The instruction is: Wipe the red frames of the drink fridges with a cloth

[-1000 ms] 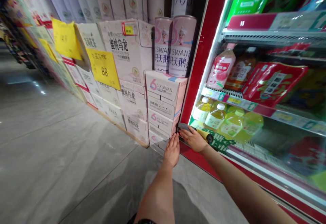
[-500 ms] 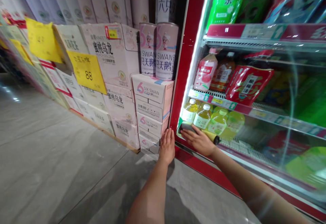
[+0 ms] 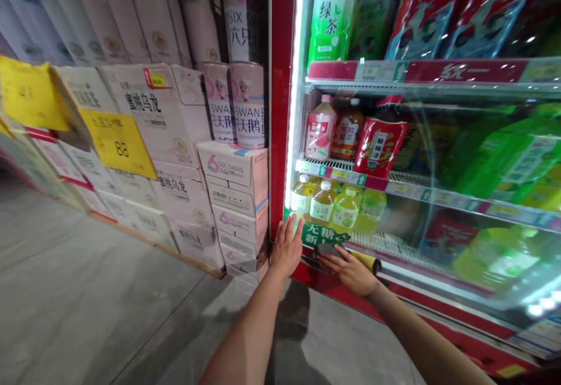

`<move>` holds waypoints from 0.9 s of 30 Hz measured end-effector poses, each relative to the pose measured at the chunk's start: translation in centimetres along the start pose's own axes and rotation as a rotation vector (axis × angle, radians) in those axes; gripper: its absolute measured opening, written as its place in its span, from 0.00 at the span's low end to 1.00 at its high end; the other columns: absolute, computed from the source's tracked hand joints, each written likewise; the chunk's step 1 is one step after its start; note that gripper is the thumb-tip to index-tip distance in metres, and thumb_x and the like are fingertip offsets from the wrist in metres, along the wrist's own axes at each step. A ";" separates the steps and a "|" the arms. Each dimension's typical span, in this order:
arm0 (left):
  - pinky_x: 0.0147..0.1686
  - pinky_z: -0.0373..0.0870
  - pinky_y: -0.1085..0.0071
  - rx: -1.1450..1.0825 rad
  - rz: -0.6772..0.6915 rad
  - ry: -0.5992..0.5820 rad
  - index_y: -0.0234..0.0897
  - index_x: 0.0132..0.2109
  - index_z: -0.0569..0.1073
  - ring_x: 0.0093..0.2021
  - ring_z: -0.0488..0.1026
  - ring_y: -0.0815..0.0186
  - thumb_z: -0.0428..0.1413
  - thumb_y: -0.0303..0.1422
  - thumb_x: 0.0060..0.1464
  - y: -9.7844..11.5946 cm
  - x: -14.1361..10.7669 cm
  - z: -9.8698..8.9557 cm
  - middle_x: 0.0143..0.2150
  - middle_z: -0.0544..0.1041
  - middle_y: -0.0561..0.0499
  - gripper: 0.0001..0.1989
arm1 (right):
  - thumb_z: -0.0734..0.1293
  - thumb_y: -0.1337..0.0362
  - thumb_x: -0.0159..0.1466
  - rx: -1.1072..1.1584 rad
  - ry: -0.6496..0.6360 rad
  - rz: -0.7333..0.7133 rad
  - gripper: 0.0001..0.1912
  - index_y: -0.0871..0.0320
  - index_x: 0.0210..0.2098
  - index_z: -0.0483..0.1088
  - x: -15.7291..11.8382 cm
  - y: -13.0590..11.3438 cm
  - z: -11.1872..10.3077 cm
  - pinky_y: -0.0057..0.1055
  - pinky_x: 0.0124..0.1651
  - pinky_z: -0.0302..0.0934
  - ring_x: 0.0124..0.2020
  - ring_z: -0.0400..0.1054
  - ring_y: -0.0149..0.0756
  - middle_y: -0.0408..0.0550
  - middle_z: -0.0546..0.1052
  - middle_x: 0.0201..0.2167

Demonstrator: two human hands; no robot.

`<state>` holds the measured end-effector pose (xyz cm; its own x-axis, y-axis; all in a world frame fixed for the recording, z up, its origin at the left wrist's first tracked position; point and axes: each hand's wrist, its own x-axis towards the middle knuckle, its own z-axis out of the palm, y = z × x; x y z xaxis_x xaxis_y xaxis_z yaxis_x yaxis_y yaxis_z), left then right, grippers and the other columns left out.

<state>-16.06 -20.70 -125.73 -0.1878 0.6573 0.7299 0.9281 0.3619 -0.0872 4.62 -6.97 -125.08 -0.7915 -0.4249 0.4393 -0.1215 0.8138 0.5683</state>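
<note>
My left hand lies with its fingers stretched out against the lower left corner of the drinks cooler, over the left end of a green sign strip with white characters. Just to the right, my right hand is closed over a hand tool with a yellow handle and a dark, rounded head; its exact kind is hidden by the fingers. The tool lies along the strip's lower edge, by the cooler's red frame. Behind the glass, above the strip, stand several bottles of yellow-green drink.
Left of the cooler stand stacked white and pink cartons with tall cans on top. Yellow price sheets hang on the cartons. Bottles and red pouches fill the cooler shelves. Below is grey floor.
The view has swung to the right. My left hand has shifted onto the cooler's corner. My right hand has moved lower with the tool, and the green strip's lettering now shows.
</note>
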 end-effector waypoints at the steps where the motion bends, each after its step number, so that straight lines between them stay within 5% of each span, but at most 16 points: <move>1: 0.71 0.54 0.51 0.004 0.033 -0.006 0.38 0.75 0.49 0.75 0.49 0.52 0.51 0.27 0.63 0.2 0.1 -0.1 0.75 0.54 0.40 0.36 | 0.56 0.71 0.71 0.009 -0.004 0.007 0.25 0.56 0.67 0.64 -0.5 0.1 -0.4 0.42 0.75 0.39 0.64 0.63 0.33 0.47 0.70 0.65; 7: 0.73 0.49 0.50 -0.020 0.156 0.006 0.40 0.75 0.45 0.76 0.46 0.52 0.51 0.28 0.64 2.4 2.2 -1.0 0.76 0.51 0.40 0.37 | 0.57 0.71 0.70 -0.124 0.070 0.562 0.34 0.49 0.74 0.49 1.1 6.4 -9.0 0.56 0.75 0.31 0.70 0.55 0.46 0.47 0.62 0.70; 9: 0.74 0.46 0.50 -0.046 0.174 0.014 0.38 0.76 0.41 0.76 0.46 0.53 0.50 0.29 0.64 3.3 3.0 -1.2 0.76 0.51 0.40 0.39 | 0.58 0.71 0.69 -0.173 0.124 0.673 0.36 0.48 0.74 0.47 0.6 7.4 -10.3 0.59 0.74 0.31 0.71 0.55 0.50 0.48 0.61 0.71; 12: 0.74 0.43 0.50 -0.089 0.223 0.045 0.38 0.76 0.40 0.75 0.47 0.55 0.51 0.28 0.63 4.5 3.8 -1.4 0.75 0.54 0.41 0.40 | 0.59 0.71 0.70 -0.157 0.057 0.592 0.34 0.48 0.73 0.51 -2.6 5.8 -8.8 0.54 0.76 0.30 0.68 0.59 0.46 0.46 0.64 0.69; 15: 0.74 0.42 0.50 -0.108 0.277 0.098 0.41 0.76 0.43 0.75 0.49 0.55 0.52 0.27 0.63 5.6 4.5 -1.4 0.74 0.57 0.42 0.40 | 0.58 0.69 0.72 -0.047 -0.065 0.316 0.27 0.48 0.68 0.61 -6.8 3.3 -5.9 0.44 0.76 0.36 0.65 0.64 0.36 0.44 0.68 0.66; 18: 0.74 0.41 0.51 -0.123 0.313 0.145 0.40 0.76 0.43 0.75 0.49 0.56 0.53 0.29 0.63 6.8 5.4 -1.4 0.73 0.59 0.42 0.40 | 0.57 0.68 0.72 0.032 -0.138 0.143 0.25 0.48 0.66 0.64 -8.8 3.5 -6.1 0.39 0.74 0.43 0.64 0.64 0.30 0.41 0.69 0.66; 20: 0.74 0.41 0.51 -0.141 0.326 0.173 0.40 0.76 0.43 0.75 0.48 0.55 0.54 0.29 0.62 7.7 6.2 -1.5 0.73 0.59 0.41 0.41 | 0.58 0.69 0.72 -0.002 -0.143 0.201 0.27 0.47 0.69 0.59 -8.6 5.5 -8.5 0.41 0.75 0.40 0.66 0.61 0.30 0.41 0.67 0.67; 24: 0.74 0.42 0.50 -0.174 0.350 0.206 0.40 0.76 0.42 0.75 0.48 0.55 0.53 0.27 0.62 10.1 7.8 -2.0 0.74 0.57 0.41 0.42 | 0.59 0.69 0.70 -0.214 -0.034 0.572 0.34 0.46 0.73 0.51 -7.9 9.5 -13.8 0.53 0.76 0.29 0.70 0.57 0.43 0.44 0.62 0.70; 27: 0.74 0.42 0.51 -0.192 0.374 0.194 0.40 0.76 0.40 0.75 0.48 0.55 0.52 0.27 0.62 11.7 8.5 -2.4 0.74 0.57 0.42 0.41 | 0.60 0.70 0.68 -0.304 0.038 0.694 0.34 0.45 0.72 0.54 -9.7 8.9 -13.9 0.56 0.75 0.29 0.67 0.61 0.47 0.47 0.65 0.68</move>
<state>-5.98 -12.45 -118.87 0.2181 0.5767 0.7873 0.9668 -0.0178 -0.2548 19.55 -1.12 -114.60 -0.6042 0.1273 0.7866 0.5722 0.7564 0.3171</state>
